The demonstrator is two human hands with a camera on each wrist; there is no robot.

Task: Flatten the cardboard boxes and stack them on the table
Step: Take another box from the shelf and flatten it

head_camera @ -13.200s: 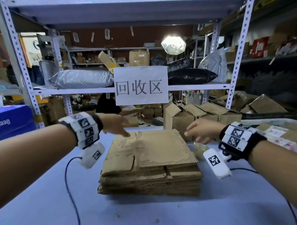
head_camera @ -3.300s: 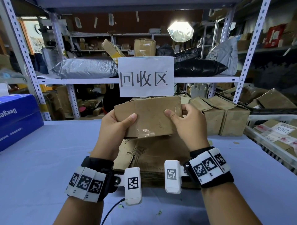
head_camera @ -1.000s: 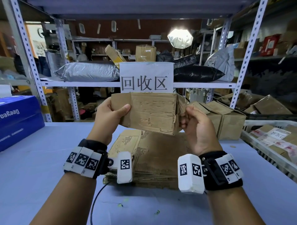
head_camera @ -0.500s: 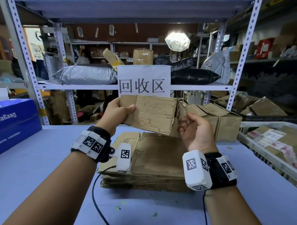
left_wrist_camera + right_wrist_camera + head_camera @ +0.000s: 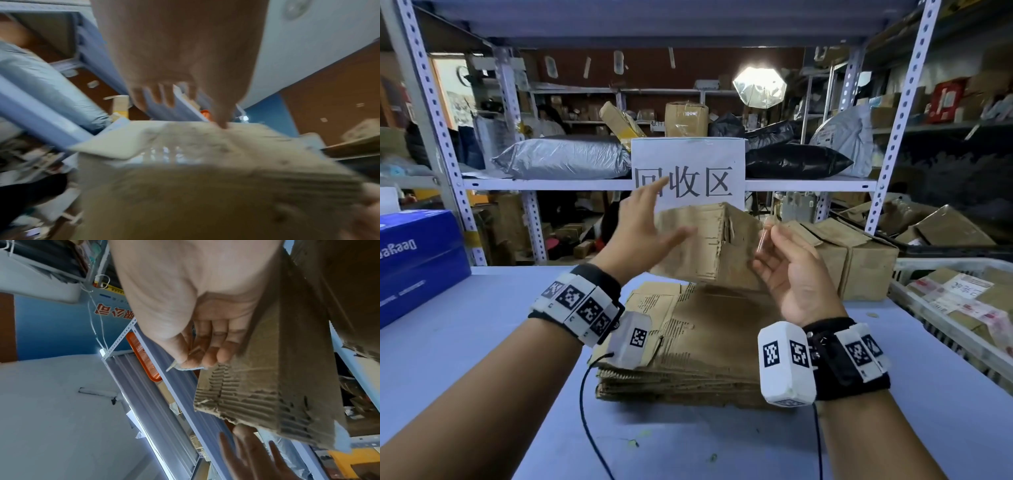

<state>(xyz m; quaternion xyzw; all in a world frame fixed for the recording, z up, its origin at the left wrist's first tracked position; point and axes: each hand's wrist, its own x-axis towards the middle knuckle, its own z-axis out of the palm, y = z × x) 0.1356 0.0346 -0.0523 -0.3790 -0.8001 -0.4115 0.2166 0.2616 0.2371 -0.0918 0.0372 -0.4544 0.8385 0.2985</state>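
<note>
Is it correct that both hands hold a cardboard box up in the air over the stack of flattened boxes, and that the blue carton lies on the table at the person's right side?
Not quite. The blue carton lies at the person's left side, as the head view shows. The rest holds: the left hand and right hand keep the cardboard box in the air over the stack of flattened boxes on the table.

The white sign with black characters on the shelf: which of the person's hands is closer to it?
Left. In the head view, the left hand is raised with its fingertips overlapping the white sign; the right hand sits lower, to the sign's right, at the cardboard box.
</note>
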